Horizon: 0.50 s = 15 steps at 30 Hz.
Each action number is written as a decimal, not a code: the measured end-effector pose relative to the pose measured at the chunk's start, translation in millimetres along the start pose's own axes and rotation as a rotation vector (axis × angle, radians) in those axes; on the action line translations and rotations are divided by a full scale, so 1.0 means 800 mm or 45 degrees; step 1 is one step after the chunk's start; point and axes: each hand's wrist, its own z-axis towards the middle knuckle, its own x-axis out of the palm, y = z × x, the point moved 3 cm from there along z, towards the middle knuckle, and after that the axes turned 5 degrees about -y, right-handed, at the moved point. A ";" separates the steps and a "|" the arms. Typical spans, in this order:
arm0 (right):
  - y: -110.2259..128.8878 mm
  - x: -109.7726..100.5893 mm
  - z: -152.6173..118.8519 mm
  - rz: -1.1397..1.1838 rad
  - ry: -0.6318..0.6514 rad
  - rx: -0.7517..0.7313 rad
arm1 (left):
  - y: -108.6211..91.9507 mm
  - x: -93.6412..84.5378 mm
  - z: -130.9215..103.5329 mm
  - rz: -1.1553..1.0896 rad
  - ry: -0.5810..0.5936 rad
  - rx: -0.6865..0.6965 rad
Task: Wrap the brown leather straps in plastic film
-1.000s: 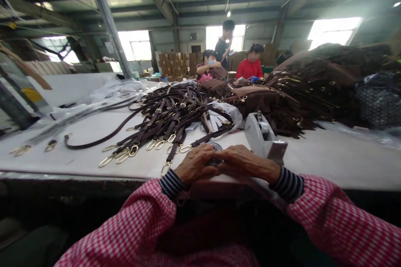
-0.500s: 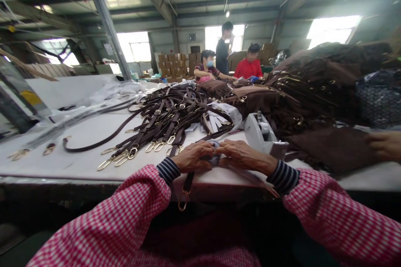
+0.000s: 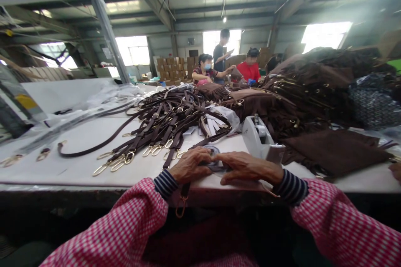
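At the table's front edge, my left hand is curled around a small bundle in greyish clear plastic; its contents are mostly hidden. My right hand meets it from the other side, fingertips on the plastic and thumb lower down. Below my left wrist a dark brown strap end with a gold clasp hangs over the edge. Beyond my hands lies a heap of dark brown straps with gold clasps. A white tape dispenser stands just past my right hand.
Brown fabric bags are piled high on the right, with one flat brown piece nearer. Part of another person's hand shows at the right edge. Clear plastic lies at back left. Several people are across the table.
My right thumb has spread lower, away from the bundle, and my fingers have shifted on the plastic. The other person's hand at right has drawn back from the flat brown piece.
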 end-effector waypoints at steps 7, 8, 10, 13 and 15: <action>-0.004 -0.007 0.004 -0.113 -0.079 -0.062 | -0.003 -0.010 -0.011 -0.138 0.119 0.070; -0.002 -0.008 0.006 -0.150 -0.083 -0.091 | -0.003 -0.011 -0.011 -0.162 0.136 0.082; 0.001 -0.010 0.010 -0.221 -0.065 -0.123 | -0.001 -0.015 -0.012 -0.181 0.168 0.094; 0.008 -0.009 0.015 -0.276 -0.037 -0.108 | -0.001 -0.023 -0.013 -0.128 0.190 0.079; 0.012 -0.006 0.016 -0.286 -0.045 -0.087 | -0.009 -0.025 -0.014 -0.023 0.173 0.075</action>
